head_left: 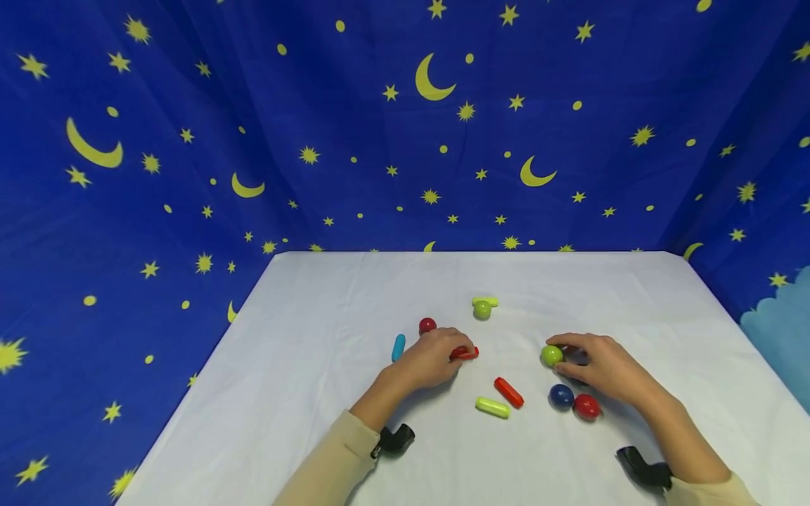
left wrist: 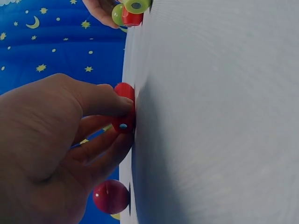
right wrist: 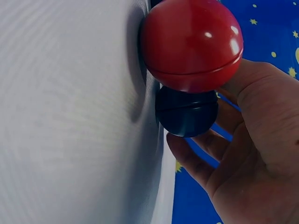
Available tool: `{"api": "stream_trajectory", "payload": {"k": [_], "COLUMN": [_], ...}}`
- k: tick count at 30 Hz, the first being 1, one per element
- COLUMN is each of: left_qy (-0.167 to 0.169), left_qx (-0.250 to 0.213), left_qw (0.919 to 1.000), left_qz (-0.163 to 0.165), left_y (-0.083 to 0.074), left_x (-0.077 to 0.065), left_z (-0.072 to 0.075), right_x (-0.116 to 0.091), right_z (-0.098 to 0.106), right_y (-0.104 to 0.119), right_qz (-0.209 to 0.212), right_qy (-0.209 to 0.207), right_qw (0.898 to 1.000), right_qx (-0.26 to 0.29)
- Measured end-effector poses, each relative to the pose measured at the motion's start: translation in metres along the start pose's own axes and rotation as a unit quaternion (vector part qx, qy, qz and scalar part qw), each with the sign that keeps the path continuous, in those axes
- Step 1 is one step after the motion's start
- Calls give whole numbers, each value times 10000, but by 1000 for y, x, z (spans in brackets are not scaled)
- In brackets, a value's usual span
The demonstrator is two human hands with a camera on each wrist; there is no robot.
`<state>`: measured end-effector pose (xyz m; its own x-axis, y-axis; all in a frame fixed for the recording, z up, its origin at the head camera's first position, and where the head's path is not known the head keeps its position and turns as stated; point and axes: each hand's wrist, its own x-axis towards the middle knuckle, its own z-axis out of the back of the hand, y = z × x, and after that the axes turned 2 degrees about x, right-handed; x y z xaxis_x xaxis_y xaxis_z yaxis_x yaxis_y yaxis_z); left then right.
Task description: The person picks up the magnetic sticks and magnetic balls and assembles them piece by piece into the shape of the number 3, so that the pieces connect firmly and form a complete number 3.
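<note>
My left hand (head_left: 433,357) pinches a red stick (left wrist: 124,108) with rounded ends, low against the white cloth, thumb on the near side and fingers behind. Just beyond that hand sits a red ball (head_left: 427,325), and a blue stick (head_left: 398,348) lies to its left. On the right, my right hand (head_left: 598,364) holds a green ball (head_left: 551,355) between thumb and fingertips, on or close to the cloth. A dark blue ball (head_left: 561,397) and another red ball (head_left: 587,407) lie nearer to me, side by side; in the right wrist view they hide the green ball.
Between the hands and nearer to me lie a red stick (head_left: 509,392) and a yellow-green stick (head_left: 492,407). Farther back, a second green ball (head_left: 482,310) sits in front of another yellow-green stick (head_left: 491,301). Blue star-printed cloth (head_left: 380,126) walls the white table (head_left: 316,295).
</note>
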<state>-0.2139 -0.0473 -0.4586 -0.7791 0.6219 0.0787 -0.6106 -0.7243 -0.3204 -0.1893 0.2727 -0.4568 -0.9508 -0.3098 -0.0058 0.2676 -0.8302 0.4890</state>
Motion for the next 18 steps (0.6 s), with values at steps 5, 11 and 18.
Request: {"api": "stream_trajectory", "payload": {"k": [5,11,18], "left_qy": [1,-54,-106], "left_qx": [-303,-458,-570], "left_qw": [9995,9989,9980], "left_qz": [106,-42,-245], "left_y": [0,-2,-4], "left_x": [-1,-1,0], "left_z": [0,2,2], "right_x": [0,1,0], "right_z": [0,-1,-2], "right_y": [2,5,15], "right_qz": [-11,97,292], "right_qy": [-22,-98,-247], "right_qw": [10000,9999,9993], "right_qx": [-8,-56,2]}}
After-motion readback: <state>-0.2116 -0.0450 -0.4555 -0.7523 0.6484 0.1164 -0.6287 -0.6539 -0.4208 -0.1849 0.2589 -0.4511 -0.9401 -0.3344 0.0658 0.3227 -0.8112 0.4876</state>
